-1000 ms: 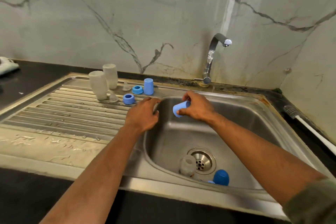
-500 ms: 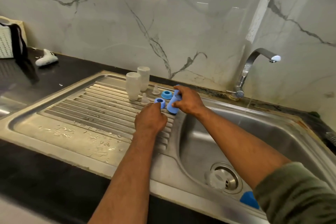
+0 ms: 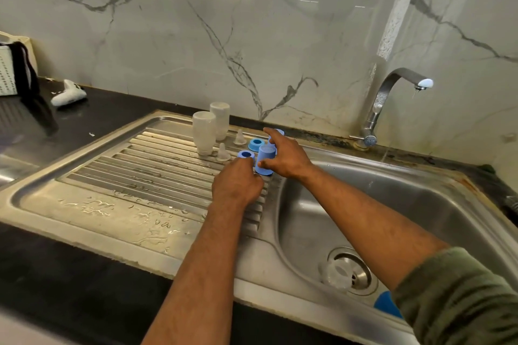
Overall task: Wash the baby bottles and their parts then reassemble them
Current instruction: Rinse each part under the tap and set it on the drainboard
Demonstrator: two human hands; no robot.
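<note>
A blue cap [image 3: 265, 159] stands mouth-down on the ribbed drainboard [image 3: 157, 173]. My right hand [image 3: 286, 155] is around it with thumb and fingers, the index finger lifted. My left hand [image 3: 238, 185] rests curled on the drainboard just in front, holding nothing I can see. Beside them are two blue rings [image 3: 246, 154] [image 3: 256, 144], a second blue cap [image 3: 279, 131] partly hidden behind my right hand, two clear nipples [image 3: 222, 152] [image 3: 239, 137] and two clear bottles [image 3: 204, 136] [image 3: 220, 120] upside down. In the sink basin [image 3: 420, 204] lie a clear bottle [image 3: 336, 274] and a blue part [image 3: 385, 304].
The faucet [image 3: 392, 92] stands at the back of the basin and drips. Water drops lie on the drainboard's front. On the black counter at left are a white object [image 3: 68, 96] and a white basket [image 3: 8, 70] with a dark strap.
My right hand has carried the blue cap from over the basin to the drainboard and set it down. My left hand has moved along. The view has swung left.
</note>
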